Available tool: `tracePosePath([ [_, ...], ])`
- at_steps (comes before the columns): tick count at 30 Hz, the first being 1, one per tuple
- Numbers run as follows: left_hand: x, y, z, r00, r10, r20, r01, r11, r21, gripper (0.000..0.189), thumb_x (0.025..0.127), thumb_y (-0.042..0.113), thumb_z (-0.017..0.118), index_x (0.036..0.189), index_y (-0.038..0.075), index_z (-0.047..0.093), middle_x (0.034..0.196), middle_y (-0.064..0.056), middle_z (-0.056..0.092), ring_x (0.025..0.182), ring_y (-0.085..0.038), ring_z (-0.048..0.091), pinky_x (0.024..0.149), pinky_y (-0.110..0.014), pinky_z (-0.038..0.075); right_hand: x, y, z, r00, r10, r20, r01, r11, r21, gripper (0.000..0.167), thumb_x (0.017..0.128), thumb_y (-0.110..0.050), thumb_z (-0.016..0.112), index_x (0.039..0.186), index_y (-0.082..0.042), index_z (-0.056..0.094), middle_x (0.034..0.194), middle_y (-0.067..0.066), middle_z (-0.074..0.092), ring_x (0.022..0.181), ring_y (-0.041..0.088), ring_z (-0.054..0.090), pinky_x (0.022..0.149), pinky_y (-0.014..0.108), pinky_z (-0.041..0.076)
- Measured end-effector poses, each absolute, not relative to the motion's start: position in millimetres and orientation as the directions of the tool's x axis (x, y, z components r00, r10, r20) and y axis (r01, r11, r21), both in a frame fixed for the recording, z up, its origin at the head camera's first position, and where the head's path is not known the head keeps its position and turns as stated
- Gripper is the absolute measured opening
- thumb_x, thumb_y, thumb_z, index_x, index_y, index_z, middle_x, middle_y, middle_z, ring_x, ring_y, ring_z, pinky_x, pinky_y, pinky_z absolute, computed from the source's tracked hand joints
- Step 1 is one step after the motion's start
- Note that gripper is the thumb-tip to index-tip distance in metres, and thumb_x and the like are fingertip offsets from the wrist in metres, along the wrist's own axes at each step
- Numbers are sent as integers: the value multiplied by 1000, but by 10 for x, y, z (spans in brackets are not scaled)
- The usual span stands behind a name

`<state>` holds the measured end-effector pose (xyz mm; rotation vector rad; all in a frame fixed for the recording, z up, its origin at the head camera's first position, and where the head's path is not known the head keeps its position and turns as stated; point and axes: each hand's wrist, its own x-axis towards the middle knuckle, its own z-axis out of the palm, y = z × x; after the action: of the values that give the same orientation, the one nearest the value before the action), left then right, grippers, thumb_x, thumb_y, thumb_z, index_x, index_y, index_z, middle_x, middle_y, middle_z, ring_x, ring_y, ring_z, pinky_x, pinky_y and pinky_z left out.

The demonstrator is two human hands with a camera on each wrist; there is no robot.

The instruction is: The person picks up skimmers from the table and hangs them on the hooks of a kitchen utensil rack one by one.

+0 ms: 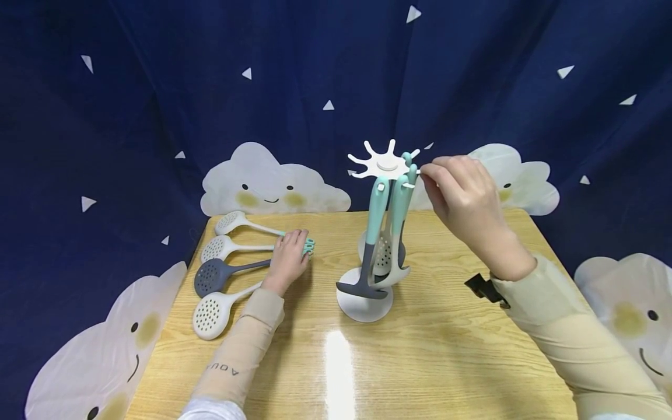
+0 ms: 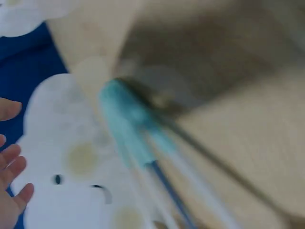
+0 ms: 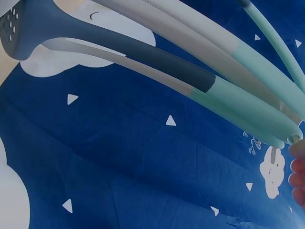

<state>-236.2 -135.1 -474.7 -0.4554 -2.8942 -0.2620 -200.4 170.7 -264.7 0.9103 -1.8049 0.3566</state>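
A white utensil rack (image 1: 385,164) with radiating hook arms stands on a round base (image 1: 364,309). Several utensils hang from it by teal handles, among them a dark grey one (image 1: 362,289) and a light grey one (image 1: 394,274). At the tip of one hook arm, beside a hanging handle (image 3: 257,107), my right hand (image 1: 467,198) pinches with thumb and fingers. Over the teal handle ends (image 1: 308,247) of several slotted skimmers lying at the left is my left hand (image 1: 289,256). In the left wrist view its fingers (image 2: 12,164) are loose and apart from the bunched handles (image 2: 128,119).
The skimmer heads fan out along the wooden table's left side, three whitish and one dark (image 1: 210,278). A blue curtain (image 1: 294,70) with white triangles and cloud shapes (image 1: 273,186) hangs behind the table. A black strap (image 1: 485,290) sticks out at the right cuff.
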Motion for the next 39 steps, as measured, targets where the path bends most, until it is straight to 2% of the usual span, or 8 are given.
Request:
tracePosePath([
  [5, -2342, -1466, -5005, -968, 218, 125, 236, 960, 151, 51, 82, 12, 66, 128, 3, 46, 121, -15, 50, 111, -31, 48, 91, -49, 38, -1999, 1706, -2643, -183, -422, 888, -727, 666, 167, 13, 78, 10, 62, 90, 5, 61, 84, 17, 59, 72, 35, 53, 60, 43, 42],
  [12, -2282, -1564, -5231, -990, 137, 16, 137, 971, 194, 47, 83, 5, 63, 126, 2, 48, 119, -18, 50, 110, -34, 47, 86, -50, 40, -1998, 1705, -2640, -189, -427, 884, -727, 666, 166, 9, 82, 6, 58, 91, 5, 61, 84, 18, 59, 72, 35, 53, 61, 43, 42],
  [18, -2263, -1654, -5354, -993, 113, -37, 103, 975, 195, 45, 82, 3, 63, 124, 2, 48, 117, -19, 50, 107, -35, 47, 80, -49, 42, -2000, 1708, -2639, -187, -426, 886, -725, 668, 168, 8, 86, 3, 55, 91, 5, 61, 84, 18, 59, 72, 35, 52, 61, 43, 42],
  [27, -2259, -1697, -5397, -989, 98, -109, 78, 981, 178, 38, 87, -3, 56, 124, 0, 49, 120, -19, 51, 109, -35, 48, 86, -51, 42, -1998, 1709, -2641, -183, -418, 890, -725, 668, 165, 8, 86, 2, 55, 90, 5, 61, 83, 18, 59, 71, 35, 53, 61, 43, 42],
  [39, -2241, -1704, -5376, -987, 102, -121, 75, 976, 204, 40, 88, -7, 52, 127, 1, 47, 125, -20, 48, 114, -37, 45, 90, -53, 40, -1999, 1706, -2637, -186, -417, 890, -731, 664, 159, 7, 84, 4, 57, 90, 6, 60, 83, 18, 59, 72, 35, 53, 62, 43, 43],
])
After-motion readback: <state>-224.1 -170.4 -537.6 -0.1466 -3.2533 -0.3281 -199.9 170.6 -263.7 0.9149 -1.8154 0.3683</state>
